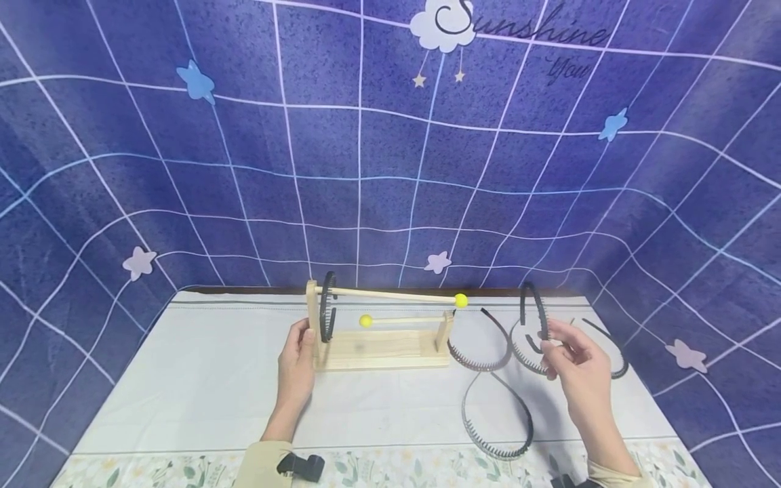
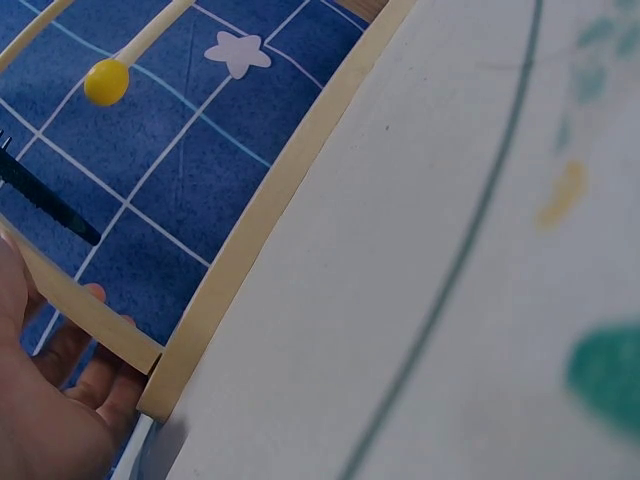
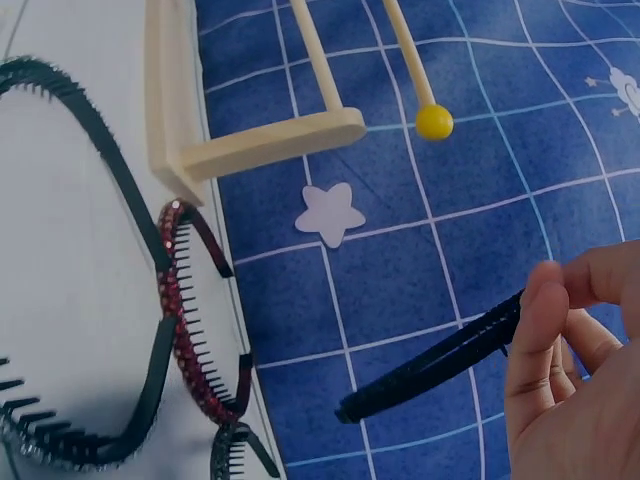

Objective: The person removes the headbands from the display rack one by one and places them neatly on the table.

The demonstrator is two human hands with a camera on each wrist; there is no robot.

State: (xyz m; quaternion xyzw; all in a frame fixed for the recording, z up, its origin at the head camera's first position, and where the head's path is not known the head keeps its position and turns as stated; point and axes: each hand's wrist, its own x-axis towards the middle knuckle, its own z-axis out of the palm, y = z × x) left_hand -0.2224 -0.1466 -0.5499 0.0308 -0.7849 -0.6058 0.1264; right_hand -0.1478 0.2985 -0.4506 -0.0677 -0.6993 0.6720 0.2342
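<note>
My left hand (image 1: 295, 369) grips the left upright of a light wooden stand (image 1: 384, 352), thumb and fingers on either side of the post (image 2: 95, 315). On the stand's upper rod (image 1: 390, 295), near that post, hangs a dark toothed headband (image 1: 327, 312). The upper rod ends in a yellow ball (image 1: 460, 300) at the right; the lower rod's yellow ball (image 1: 365, 320) points left. Raised above the table to the right of the stand, my right hand (image 1: 579, 359) pinches a black toothed headband (image 1: 537, 308) between thumb and fingers. Part of that headband is hidden behind the fingers.
Several headbands lie on the white tablecloth (image 1: 201, 379) at the right. One is red and beaded (image 3: 175, 320), another lies nearest the front (image 1: 499, 454), and one is at the far right (image 1: 621, 369). A blue gridded curtain (image 1: 390, 203) surrounds the table's back and sides.
</note>
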